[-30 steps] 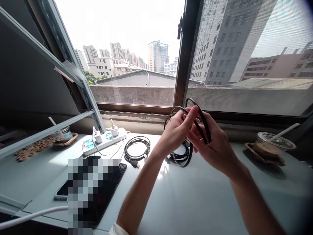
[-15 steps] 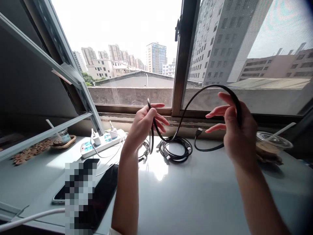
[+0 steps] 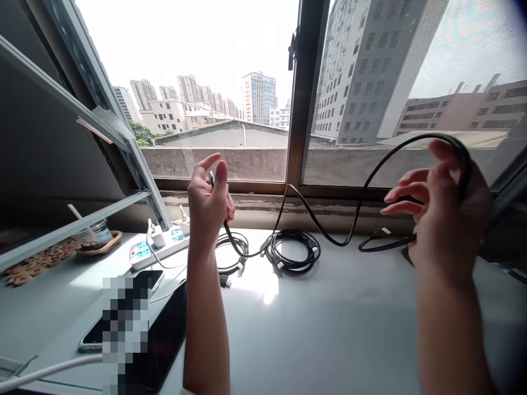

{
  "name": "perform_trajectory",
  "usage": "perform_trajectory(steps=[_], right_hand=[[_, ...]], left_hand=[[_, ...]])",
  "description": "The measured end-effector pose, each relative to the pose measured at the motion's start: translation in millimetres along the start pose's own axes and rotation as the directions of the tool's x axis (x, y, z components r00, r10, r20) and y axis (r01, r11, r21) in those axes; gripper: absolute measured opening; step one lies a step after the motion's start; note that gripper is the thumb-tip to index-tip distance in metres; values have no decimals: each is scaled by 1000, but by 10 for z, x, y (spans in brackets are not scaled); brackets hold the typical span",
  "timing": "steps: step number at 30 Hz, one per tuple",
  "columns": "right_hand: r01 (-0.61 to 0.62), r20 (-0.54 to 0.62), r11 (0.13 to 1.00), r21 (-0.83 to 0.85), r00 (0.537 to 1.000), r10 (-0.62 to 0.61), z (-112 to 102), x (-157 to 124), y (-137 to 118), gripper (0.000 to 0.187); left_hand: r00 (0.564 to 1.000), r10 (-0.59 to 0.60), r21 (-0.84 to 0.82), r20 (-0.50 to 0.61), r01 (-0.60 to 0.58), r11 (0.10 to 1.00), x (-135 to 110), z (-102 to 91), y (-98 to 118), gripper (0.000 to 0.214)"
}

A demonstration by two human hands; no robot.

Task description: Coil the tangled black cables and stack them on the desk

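A long black cable (image 3: pixel 329 236) stretches between my two raised hands and sags down toward the grey table (image 3: pixel 329 329). My left hand (image 3: pixel 209 200) pinches one end of it between thumb and fingers, in front of the window sill. My right hand (image 3: pixel 447 200) is far to the right with the cable looped over it and its fingers spread. The cable's other plug end (image 3: pixel 382 233) hangs just left of my right hand. Two coiled black cables lie on the table below, one coil (image 3: pixel 293 249) in the middle and a second coil (image 3: pixel 233 252) beside my left forearm.
A white power strip (image 3: pixel 158 247) with chargers sits at the left by the open window frame (image 3: pixel 102 115). A phone (image 3: pixel 119 312) and a dark tablet (image 3: pixel 168 329) lie near the front left. A small jar on a wooden saucer (image 3: pixel 94 238) stands at far left.
My hands have moved apart, left going left and right going far right, drawing the bunched cable out into a long sagging span. The view has shifted slightly right.
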State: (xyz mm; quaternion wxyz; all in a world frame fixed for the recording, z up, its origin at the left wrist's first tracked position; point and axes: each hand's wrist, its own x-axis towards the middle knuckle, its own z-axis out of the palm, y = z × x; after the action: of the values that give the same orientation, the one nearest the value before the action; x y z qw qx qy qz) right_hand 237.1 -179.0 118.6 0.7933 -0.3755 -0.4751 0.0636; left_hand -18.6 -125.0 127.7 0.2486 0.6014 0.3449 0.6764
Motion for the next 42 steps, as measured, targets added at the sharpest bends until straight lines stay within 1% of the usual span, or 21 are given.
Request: perform_trajectory(steps=[2,4,5,8,13,14,15,16,18,20,24,26,28,31,32,33,34,36,38,40,42], right_hand=[[-67,16,993,92,998,66,22,-13,28,26],[-195,177,968,156,970,167,65,-62,50,32],[-272,286,949,162,933,219,93,-99,59,36],[-476,550,875,88,756,356,193,-242,82,49],[-629,774,772,-93,442,453,333,-446,86,65],[-657,799,748,-96,397,451,348,-468,74,67],[-683,814,726,-85,372,445,357,-483,58,68],[-705,819,706,-67,366,443,362,-492,38,67],[-735,798,678,-21,396,454,364,-495,-2,60],[-731,756,682,28,463,464,361,-479,-33,52],[-637,670,769,48,592,448,332,-408,-36,45],[-573,663,819,19,620,419,292,-376,-28,46],[-511,717,859,-6,597,360,235,-369,-36,53],[-349,826,932,-96,495,270,146,-409,-81,61],[-259,840,956,-138,480,252,125,-425,-96,63],[-155,838,971,-183,492,237,110,-434,-104,63],[-46,820,973,-225,530,215,101,-434,-104,58],[152,745,941,-303,653,134,98,-399,-75,41],[296,646,877,-377,763,20,105,-332,-23,35],[378,576,826,-418,814,-81,113,-277,16,41],[425,563,812,-400,813,-148,119,-267,11,46]], left_hand=[[996,85,3,2,-85,996,-24,34,48,43],[992,127,-14,17,-126,992,-57,87,89,39],[991,132,-32,33,-131,991,-77,122,105,38],[984,123,-107,132,-109,988,-154,254,140,38],[922,132,-209,363,-57,976,-350,509,235,40],[911,127,-214,392,-44,976,-391,551,260,40],[906,120,-218,407,-31,976,-427,588,285,40],[905,112,-221,410,-21,975,-459,618,309,40],[919,102,-231,381,-12,973,-504,657,358,37],[948,99,-223,302,-31,974,-527,671,403,33],[989,97,-135,113,-82,988,-514,639,432,32],[991,74,-61,107,-68,996,-486,614,388,32],[982,32,35,188,-40,999,-454,601,311,31],[941,-68,132,331,25,991,-419,609,197,34],[923,-102,140,371,53,989,-412,614,175,37],[904,-127,140,409,75,987,-407,614,166,41],[886,-139,138,442,85,987,-404,608,171,44],[870,-123,133,477,67,989,-405,571,213,51],[898,-59,132,435,2,991,-417,514,277,61],[927,32,172,374,-103,980,-439,471,321,74],[908,115,252,404,-231,940,-459,476,314,82]])
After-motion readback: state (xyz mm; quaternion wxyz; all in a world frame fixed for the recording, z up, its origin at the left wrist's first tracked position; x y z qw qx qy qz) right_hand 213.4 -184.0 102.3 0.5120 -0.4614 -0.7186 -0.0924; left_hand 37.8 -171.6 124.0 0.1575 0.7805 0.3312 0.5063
